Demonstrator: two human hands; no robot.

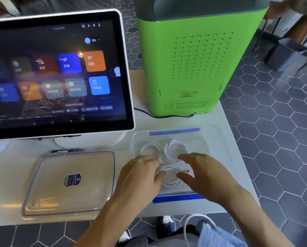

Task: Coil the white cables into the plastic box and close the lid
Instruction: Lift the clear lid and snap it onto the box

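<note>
Far to the left of both hands, the clear lid [69,182] lies flat on the white table [6,175], off the box, its long side running left to right and a dark blue sticker at its middle. Just beside it, the left hand [140,175] reaches into the plastic box [218,139] with fingers loosely bent, its thumb and fingertips touching the nearest coiled cable [170,177] (whether it truly pinches the loop cannot be told). That coil lies flat between the two hands, its white plug end [184,171] pointing right toward the right hand [202,173]. The right hand hovers with fingers spread and relaxed, gripping nothing. Beyond the fingertips, two more white coils [151,148] [175,150] lie side by side on the box floor, round and thin. The box is transparent with blue strips on its near and far edges, its long axis running left to right.
</note>
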